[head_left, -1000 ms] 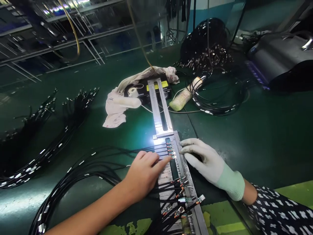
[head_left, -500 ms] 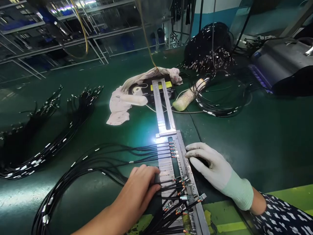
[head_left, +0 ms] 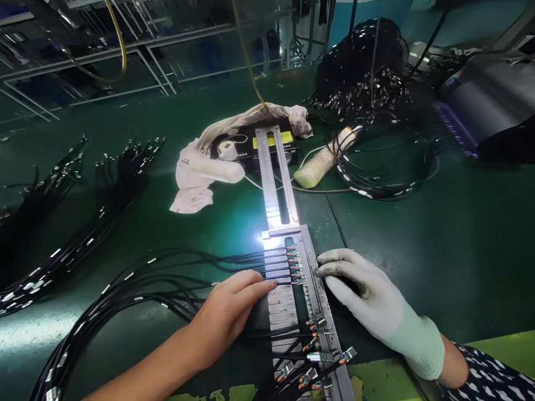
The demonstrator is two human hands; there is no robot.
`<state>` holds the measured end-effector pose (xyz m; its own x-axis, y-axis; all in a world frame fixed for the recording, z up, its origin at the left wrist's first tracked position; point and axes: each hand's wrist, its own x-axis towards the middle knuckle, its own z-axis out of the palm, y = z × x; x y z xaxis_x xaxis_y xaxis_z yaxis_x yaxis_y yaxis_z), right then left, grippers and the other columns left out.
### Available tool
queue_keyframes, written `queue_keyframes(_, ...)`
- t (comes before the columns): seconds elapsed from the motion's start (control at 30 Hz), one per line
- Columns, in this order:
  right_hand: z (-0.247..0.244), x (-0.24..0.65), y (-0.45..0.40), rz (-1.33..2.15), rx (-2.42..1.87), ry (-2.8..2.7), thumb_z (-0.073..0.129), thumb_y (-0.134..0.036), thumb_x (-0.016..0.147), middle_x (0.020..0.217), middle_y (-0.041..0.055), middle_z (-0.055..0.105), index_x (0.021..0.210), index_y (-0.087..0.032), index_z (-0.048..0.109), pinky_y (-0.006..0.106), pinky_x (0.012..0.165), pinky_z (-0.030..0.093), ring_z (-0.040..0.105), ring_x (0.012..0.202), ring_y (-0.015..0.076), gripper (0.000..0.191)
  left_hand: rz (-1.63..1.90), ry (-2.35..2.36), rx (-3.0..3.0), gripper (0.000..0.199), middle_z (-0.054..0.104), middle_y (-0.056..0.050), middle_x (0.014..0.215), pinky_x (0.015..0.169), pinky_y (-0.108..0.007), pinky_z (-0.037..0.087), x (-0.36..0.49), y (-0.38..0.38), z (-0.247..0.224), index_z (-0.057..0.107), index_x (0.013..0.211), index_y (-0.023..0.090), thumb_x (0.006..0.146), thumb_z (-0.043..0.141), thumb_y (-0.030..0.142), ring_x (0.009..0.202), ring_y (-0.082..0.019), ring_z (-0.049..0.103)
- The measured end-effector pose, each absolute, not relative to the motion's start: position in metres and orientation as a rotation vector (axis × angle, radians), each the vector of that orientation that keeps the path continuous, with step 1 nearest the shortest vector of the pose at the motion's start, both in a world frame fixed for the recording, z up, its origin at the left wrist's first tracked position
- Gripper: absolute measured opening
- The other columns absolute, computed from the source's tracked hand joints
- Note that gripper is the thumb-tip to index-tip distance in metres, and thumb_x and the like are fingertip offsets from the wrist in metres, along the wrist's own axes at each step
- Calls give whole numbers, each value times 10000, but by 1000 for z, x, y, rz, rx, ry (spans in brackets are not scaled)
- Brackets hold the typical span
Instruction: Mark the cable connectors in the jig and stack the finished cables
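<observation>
A long metal fixture [head_left: 281, 307] with a slotted plate runs up the middle of the bench. Several black cables [head_left: 234, 260] lie side by side across its upper grooves, their small connectors [head_left: 296, 266] against the rail. My bare left hand [head_left: 240, 298] rests fingertips on the lowest of these cables at the fixture's left edge; its fingers are together over the cable. My gloved right hand [head_left: 361, 289] touches the rail's right side with its fingertips, fingers apart and holding nothing. Further down, loose connectors [head_left: 308, 379] lie across the fixture. A bright light glows at the plate's left edge.
Behind the fixture are a black box [head_left: 251, 146], a white cloth [head_left: 190, 178] and a wrapped roll [head_left: 320, 167]. Coiled cables [head_left: 376, 186] lie beyond my right hand. Cable bundles [head_left: 100, 223] cover the left side. A dark machine [head_left: 493, 100] stands at the far right.
My left hand has moved up along the fixture and is now at the upper row, where another cable lies in the grooves. My right hand stays at the rail. The view has shifted slightly.
</observation>
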<state>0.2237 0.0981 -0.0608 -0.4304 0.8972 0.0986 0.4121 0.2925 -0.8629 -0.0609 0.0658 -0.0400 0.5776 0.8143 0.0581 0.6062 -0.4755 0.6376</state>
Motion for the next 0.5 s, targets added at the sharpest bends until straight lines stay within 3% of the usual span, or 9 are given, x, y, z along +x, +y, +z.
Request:
queue_keyframes(0.2,-59,224,99,1068,-1192,-1968,521,-212,942,1150,19,588,986,-270,658,349,918,483,571,1086,191,155,495,1028,2565,347,587,-108,1027,751,-292,451,-65,71,-48,509,1298,119,987,360,83,865,-185,529)
queue_keyframes(0.5,-59,223,100,1081,-1189,-1957,519,-206,936,1146,14,584,987,-271,660,347,922,479,567,1089,189,163,504,959,2564,368,593,-128,1056,768,-308,454,-69,71,-49,469,1342,106,1003,324,102,879,-193,529)
